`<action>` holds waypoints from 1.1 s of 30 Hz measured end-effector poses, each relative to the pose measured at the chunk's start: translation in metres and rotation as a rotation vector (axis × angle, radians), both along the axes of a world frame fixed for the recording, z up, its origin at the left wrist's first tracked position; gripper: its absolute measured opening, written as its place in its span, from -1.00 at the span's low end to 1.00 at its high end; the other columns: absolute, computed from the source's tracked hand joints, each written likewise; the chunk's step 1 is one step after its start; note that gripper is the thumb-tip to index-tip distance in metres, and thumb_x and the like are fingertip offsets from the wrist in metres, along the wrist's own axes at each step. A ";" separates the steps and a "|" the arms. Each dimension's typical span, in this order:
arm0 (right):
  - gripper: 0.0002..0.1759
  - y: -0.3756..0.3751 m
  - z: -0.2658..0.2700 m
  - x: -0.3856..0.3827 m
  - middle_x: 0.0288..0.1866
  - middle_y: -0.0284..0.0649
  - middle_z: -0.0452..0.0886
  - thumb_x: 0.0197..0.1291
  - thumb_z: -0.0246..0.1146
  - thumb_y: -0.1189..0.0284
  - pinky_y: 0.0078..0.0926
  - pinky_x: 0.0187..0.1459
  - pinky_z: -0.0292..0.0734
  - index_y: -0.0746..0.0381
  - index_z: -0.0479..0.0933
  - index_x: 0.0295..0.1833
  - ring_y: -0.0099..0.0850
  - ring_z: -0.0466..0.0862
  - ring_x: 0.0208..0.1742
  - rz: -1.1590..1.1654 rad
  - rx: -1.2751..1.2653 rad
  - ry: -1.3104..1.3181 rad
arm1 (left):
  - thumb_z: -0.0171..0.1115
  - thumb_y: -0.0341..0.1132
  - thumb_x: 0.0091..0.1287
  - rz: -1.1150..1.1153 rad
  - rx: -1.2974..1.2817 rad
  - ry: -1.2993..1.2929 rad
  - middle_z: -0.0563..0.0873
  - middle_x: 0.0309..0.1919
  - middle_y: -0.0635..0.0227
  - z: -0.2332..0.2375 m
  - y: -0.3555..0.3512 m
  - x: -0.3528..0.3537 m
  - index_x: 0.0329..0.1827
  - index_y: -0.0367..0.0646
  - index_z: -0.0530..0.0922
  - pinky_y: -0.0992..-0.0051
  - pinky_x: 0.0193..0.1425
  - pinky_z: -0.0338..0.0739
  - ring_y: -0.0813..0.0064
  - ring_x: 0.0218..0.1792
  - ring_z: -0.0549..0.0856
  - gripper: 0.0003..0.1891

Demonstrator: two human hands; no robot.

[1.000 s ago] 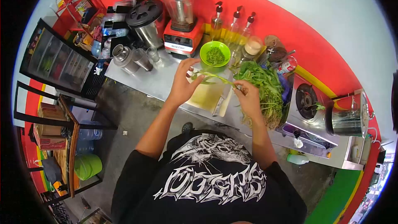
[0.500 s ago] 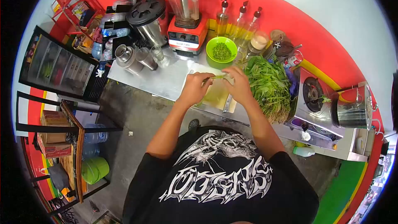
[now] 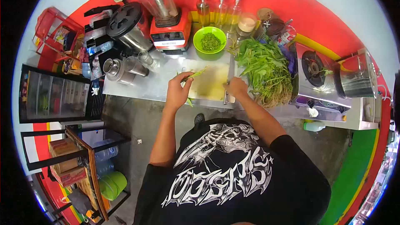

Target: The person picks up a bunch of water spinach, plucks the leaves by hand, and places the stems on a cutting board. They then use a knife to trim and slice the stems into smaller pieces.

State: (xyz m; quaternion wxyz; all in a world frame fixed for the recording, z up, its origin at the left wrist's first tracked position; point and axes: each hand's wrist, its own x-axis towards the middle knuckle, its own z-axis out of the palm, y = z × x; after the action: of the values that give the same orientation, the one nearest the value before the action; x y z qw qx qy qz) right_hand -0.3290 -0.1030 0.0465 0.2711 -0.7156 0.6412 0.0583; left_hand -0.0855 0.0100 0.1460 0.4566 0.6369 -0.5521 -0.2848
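Observation:
My left hand [image 3: 178,92] holds a few green stalks [image 3: 194,74] at the left edge of the pale cutting board [image 3: 210,85]; the stalks' tips point up and right over the board. My right hand [image 3: 236,87] is closed over a knife [image 3: 230,68] at the board's right edge, with the blade pointing away from me. A big pile of leafy greens [image 3: 264,68] lies just right of that hand. Behind the board stands a green bowl [image 3: 209,40] of chopped greens.
On the steel counter [image 3: 156,84] stand a red blender [image 3: 164,16], a lidded black-and-steel jug [image 3: 127,23], metal cups [image 3: 118,67] and three pump bottles [image 3: 220,3]. To the right are a gas stove [image 3: 316,75] and a steel pot [image 3: 356,77]. Shelves stand to the left.
My hands have parted. The left has carried the stalks to the board's left edge. The right has let go of them and closed on the knife.

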 end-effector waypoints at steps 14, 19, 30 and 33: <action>-0.68 0.016 0.002 -0.037 -0.37 -0.05 0.67 0.46 0.18 0.34 -0.23 -0.24 0.65 0.38 0.43 0.10 -0.23 0.79 -0.30 -0.405 0.121 -0.647 | 0.24 -0.43 0.45 -0.038 0.085 0.185 0.79 -0.03 0.14 -0.011 -0.018 0.007 0.11 -0.35 0.67 0.43 0.18 0.56 0.41 0.01 0.73 -0.75; -0.75 0.020 0.044 -0.051 -0.48 -0.34 0.48 0.48 0.21 0.34 -0.45 -0.39 0.34 0.33 0.54 0.03 -0.55 0.41 -0.48 -0.197 -0.193 -0.898 | 0.24 -0.38 0.50 -0.084 0.081 0.222 0.75 -0.20 0.33 -0.001 -0.025 -0.008 0.08 -0.34 0.67 0.52 -0.01 0.52 0.59 -0.16 0.63 -0.77; -0.54 0.044 0.138 -0.015 -0.39 -0.44 0.55 0.43 0.32 0.37 -0.60 -0.31 0.41 0.25 0.58 0.39 -0.68 0.41 -0.39 0.001 -0.222 -1.069 | 0.24 -0.35 0.54 -0.134 0.002 0.268 0.76 -0.30 0.36 0.012 -0.049 -0.032 0.08 -0.36 0.68 0.52 -0.12 0.52 0.64 -0.28 0.61 -0.76; -0.46 0.046 0.143 -0.009 -0.36 -0.46 0.50 0.43 0.33 0.35 -0.56 -0.36 0.33 0.22 0.50 0.47 -0.66 0.31 -0.41 0.054 -0.212 -1.084 | 0.23 -0.35 0.55 -0.175 0.044 0.313 0.70 -0.35 0.45 0.022 -0.049 -0.038 0.07 -0.36 0.68 0.57 -0.22 0.48 0.70 -0.34 0.55 -0.76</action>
State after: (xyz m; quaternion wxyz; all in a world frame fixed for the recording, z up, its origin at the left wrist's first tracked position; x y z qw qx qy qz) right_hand -0.3380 -0.0566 0.1894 0.4873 -0.6827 0.3935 -0.3764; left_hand -0.1232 -0.0394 0.1683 0.4964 0.5443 -0.5210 -0.4312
